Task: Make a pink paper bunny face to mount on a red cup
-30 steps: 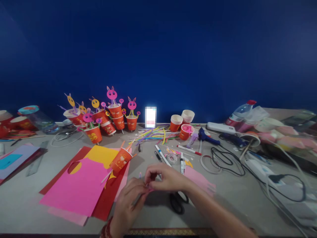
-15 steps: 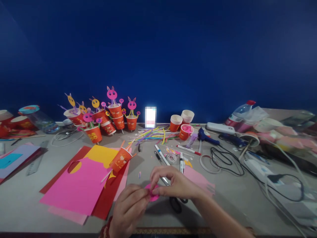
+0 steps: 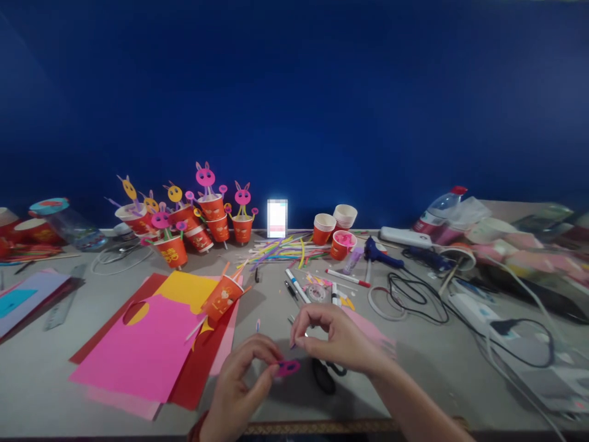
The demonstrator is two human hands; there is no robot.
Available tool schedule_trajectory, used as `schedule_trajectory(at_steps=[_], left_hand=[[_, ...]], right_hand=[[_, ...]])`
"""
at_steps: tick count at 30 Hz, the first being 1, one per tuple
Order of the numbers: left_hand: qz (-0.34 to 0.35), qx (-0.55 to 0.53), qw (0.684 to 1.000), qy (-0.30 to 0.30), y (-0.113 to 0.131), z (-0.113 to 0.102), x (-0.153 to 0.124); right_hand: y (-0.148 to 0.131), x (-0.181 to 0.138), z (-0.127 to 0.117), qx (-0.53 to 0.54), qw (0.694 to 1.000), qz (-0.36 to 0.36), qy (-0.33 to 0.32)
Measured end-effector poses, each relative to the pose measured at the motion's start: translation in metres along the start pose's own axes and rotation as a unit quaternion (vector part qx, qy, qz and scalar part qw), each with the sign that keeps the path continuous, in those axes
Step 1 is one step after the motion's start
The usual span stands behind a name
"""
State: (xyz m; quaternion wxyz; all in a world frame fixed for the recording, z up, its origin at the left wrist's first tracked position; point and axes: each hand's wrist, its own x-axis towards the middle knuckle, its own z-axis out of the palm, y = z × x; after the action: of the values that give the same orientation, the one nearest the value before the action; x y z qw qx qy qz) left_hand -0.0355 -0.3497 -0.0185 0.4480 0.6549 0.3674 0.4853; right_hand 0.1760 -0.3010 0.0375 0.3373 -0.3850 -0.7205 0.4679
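Between the thumb and fingers of my left hand [image 3: 246, 380] is a small pink paper disc [image 3: 289, 368] with dark oval marks or holes. My right hand [image 3: 326, 336] hovers just right of the disc, apart from it, its thumb and forefinger pinched together. A tiny dark bit shows at those fingertips, too small to name. Black-handled scissors [image 3: 324, 377] lie under my right hand, their blades mostly hidden. To the left, a pink paper sheet [image 3: 142, 350] with a round cut-out lies over yellow and red sheets. An orange paper cup [image 3: 223, 298] is tipped on its side on them.
Cups with paper rabbit figures [image 3: 205, 205] stand at the back left. Coloured strips [image 3: 280, 250], pens [image 3: 297, 285], tape [image 3: 316, 293] and a cup of pink scraps [image 3: 343, 244] lie beyond my hands. A blue glue gun [image 3: 381, 253] and cables [image 3: 418, 298] are at right.
My hands were together on the pink disc; now my right hand has pulled away up and right. The disc stays in my left hand, tilted, with its dark marks showing.
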Motion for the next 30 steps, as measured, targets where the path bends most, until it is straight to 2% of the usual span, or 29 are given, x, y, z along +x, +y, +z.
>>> schedule_trajectory(at_steps=[4, 8, 30], left_hand=[[-0.059, -0.094, 0.994, -0.020, -0.002, 0.004, 0.003], [-0.073, -0.136, 0.988, -0.018, -0.003, 0.007, 0.003], [-0.108, -0.149, 0.983, -0.025, -0.005, 0.008, 0.005]], right_hand=[[0.006, 0.001, 0.006, 0.030, 0.999, 0.034, 0.003], [0.009, 0.003, 0.009, 0.037, 0.998, 0.041, -0.015], [-0.008, 0.006, 0.008, -0.050, 0.995, 0.025, -0.077]])
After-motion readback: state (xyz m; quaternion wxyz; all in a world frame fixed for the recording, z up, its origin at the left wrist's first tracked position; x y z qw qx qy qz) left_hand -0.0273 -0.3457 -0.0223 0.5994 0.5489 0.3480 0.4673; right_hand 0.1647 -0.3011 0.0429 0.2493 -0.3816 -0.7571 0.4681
